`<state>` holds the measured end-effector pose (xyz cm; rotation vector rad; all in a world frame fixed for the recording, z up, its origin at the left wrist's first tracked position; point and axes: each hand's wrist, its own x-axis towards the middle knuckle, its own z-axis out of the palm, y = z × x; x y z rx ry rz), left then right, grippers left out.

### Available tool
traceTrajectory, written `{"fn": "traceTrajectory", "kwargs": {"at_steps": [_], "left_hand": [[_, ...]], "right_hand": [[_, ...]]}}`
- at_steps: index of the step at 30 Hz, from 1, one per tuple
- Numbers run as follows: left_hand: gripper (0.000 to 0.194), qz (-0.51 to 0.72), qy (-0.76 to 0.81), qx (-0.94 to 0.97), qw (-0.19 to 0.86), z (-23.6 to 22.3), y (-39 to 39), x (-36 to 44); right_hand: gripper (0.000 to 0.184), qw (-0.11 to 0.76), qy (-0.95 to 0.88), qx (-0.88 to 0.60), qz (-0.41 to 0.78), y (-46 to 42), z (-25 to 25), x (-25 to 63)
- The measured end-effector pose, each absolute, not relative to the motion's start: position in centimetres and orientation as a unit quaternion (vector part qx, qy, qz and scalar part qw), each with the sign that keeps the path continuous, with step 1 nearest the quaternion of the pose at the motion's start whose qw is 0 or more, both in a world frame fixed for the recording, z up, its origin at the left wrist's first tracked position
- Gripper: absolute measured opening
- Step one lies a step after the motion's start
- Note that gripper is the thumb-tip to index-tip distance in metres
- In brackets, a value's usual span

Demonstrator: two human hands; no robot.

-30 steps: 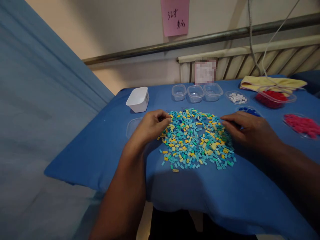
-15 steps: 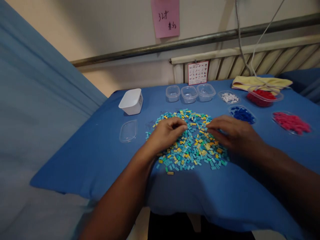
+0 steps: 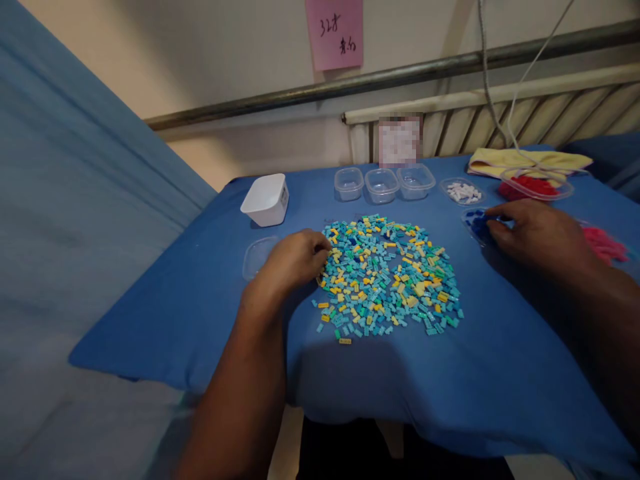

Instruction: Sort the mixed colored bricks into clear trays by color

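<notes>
The table (image 3: 200, 320), covered in blue cloth, fills most of the view; its near edge sags toward the person and its left corner juts over a pale floor beside a blue curtain (image 3: 65, 200). The far edge meets a wall with a radiator (image 3: 525, 117). Bare cloth lies open in front of the pile, toward the near edge, and to its left.

One pile of small bricks (image 3: 387, 273), mostly teal with yellow and a few green, is spread flat at the table's centre. Its outline is ragged, with one loose yellow piece at the near margin.

Two hands are in view. The left hand (image 3: 290, 263) rests at the pile's left edge, fingers curled inward with the tips pressed together at the bricks; whether a piece is held between them cannot be told. The right hand (image 3: 537, 233) lies well right of the pile, fingers gathered, tips touching a shallow dish of blue bricks (image 3: 475, 220); what it pinches, if anything, is hidden.

One white tub (image 3: 265, 199) stands far left. One clear lid (image 3: 257, 257) lies flat just beside the left hand. Three clear tubs (image 3: 383, 185) stand in a row at the far edge. One dish of white pieces (image 3: 464, 192), one of red (image 3: 533, 188) and one of pink pieces (image 3: 607, 243) sit to the right. One yellow cloth (image 3: 530, 160) lies at the far right. One pink note (image 3: 334, 33) is stuck on the wall.
</notes>
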<state>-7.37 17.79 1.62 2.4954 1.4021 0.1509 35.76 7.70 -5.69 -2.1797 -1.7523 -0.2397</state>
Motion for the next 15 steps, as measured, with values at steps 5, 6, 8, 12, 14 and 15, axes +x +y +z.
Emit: {"fn": "traceTrajectory", "kwargs": {"at_steps": [5,6,8,12,14,15], "left_hand": [[0.028,0.028,0.399,0.907,0.133,0.7,17.0,-6.0],[0.029,0.018,0.412,0.902,0.132,0.7,17.1,-6.0],[0.034,0.008,0.443,0.887,0.131,0.8,17.3,-6.3],[0.044,-0.013,0.462,0.879,0.119,1.1,17.4,-6.9],[0.044,-0.014,0.444,0.889,0.111,1.1,17.2,-6.8],[0.044,-0.013,0.432,0.896,0.103,1.0,17.1,-6.7]], "right_hand": [[0.042,0.196,-0.65,-0.728,-0.094,7.3,-4.8,33.9],[0.041,0.2,-0.658,-0.72,-0.09,7.2,-4.6,33.5],[0.04,0.204,-0.674,-0.705,-0.083,7.2,-4.4,32.9],[0.035,0.219,-0.704,-0.671,-0.075,7.0,-4.3,31.5],[0.033,0.227,-0.723,-0.649,-0.068,6.9,-4.2,30.8],[0.032,0.23,-0.732,-0.638,-0.064,6.9,-4.2,30.5]]}}
